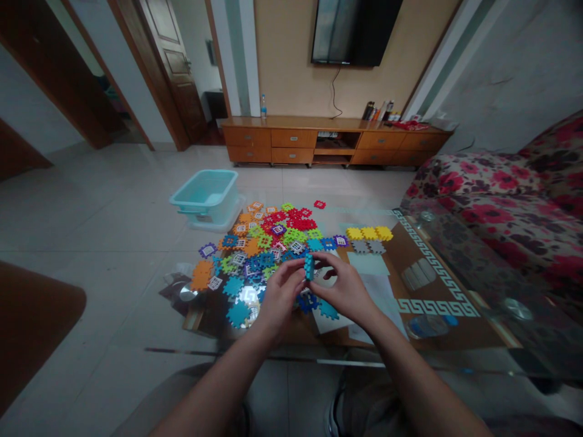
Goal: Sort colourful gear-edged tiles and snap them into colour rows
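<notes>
Between my two hands, above the glass table, is a small upright stack of teal interlocking tiles (308,267), seen edge-on. The fingers of my left hand (285,288) grip it from the left. My right hand (340,285) pinches it from the right, thumb below and fingers on top. Loose toothed plastic tiles lie beyond and beside my hands: blue tiles (265,261), a light blue tile (237,314), orange tiles (201,275), red tiles (298,220) and green tiles (298,236). Several have white window-shaped inserts.
Yellow tile stacks (368,233) and grey tile stacks (368,247) stand in rows at the right. White paper sheets (376,297) lie near my right hand. A turquoise bin (204,206) is at the table's far left. A plastic bottle (428,326) shows at the near right.
</notes>
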`<state>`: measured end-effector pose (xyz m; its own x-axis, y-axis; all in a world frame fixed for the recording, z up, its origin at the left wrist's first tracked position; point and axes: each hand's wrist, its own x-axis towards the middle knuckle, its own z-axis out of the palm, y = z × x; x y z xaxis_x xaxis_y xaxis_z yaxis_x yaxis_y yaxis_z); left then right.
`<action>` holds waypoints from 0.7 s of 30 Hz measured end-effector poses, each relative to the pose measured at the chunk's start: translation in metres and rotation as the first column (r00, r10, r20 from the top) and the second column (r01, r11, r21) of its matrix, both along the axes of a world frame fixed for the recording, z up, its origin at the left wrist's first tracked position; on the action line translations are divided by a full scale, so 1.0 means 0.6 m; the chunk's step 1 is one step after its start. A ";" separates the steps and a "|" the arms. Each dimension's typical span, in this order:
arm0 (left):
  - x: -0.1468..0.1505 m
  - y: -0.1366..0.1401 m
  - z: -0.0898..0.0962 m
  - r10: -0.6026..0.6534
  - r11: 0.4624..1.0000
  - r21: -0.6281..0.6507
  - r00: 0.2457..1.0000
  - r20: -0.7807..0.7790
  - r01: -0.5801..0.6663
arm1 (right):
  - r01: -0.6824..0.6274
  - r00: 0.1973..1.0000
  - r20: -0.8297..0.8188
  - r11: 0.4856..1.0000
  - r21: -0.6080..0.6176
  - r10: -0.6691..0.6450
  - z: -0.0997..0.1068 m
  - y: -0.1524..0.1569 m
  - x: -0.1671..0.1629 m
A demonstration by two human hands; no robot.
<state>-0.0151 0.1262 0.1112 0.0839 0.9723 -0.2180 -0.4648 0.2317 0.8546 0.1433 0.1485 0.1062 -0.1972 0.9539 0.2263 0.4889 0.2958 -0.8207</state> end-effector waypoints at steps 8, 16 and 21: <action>-0.018 0.009 0.013 -0.083 0.985 -0.142 0.992 0.097 0.096 | 0.003 0.997 -0.075 0.997 0.079 0.003 0.013 -0.003 0.000; -0.023 0.011 0.004 -0.121 0.984 -0.122 0.988 0.094 0.132 | -0.021 0.995 -0.100 0.996 0.088 0.030 0.018 -0.004 0.001; -0.026 0.011 0.003 -0.123 0.983 -0.131 0.991 0.056 0.129 | -0.025 0.994 -0.102 0.996 0.090 0.034 0.013 -0.004 -0.001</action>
<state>-0.0304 0.1331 0.1132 0.2169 0.9156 -0.3385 -0.4637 0.4018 0.7897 0.1428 0.1460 0.1142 -0.1961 0.9232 0.3306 0.3928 0.3828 -0.8362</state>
